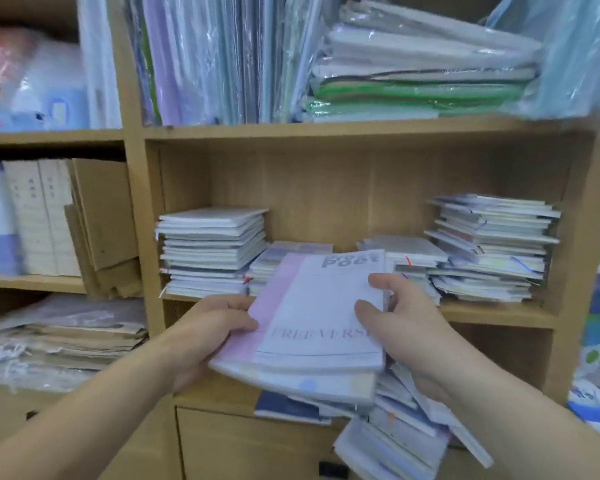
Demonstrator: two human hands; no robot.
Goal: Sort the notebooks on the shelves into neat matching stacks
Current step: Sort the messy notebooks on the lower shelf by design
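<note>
In front of the middle shelf I hold a small pile of notebooks. On top lies a white notebook (321,306) with grey lettering, and under it a pink one (274,292). My left hand (212,330) grips the pile's left edge with the thumb on the pink cover. My right hand (399,317) pinches the white notebook's right edge. On the shelf behind stand a neat tall stack (212,251) at the left, a low stack (274,261) beside it, another low stack (406,258), and an uneven tall stack (492,247) at the right.
The wooden shelf board (492,313) runs below the stacks. A messy heap of notebooks (406,427) slumps on the lower shelf under my hands. Plastic-wrapped folders (413,64) fill the upper shelf. Cardboard pieces (101,220) and paper bags (66,337) sit in the left bay.
</note>
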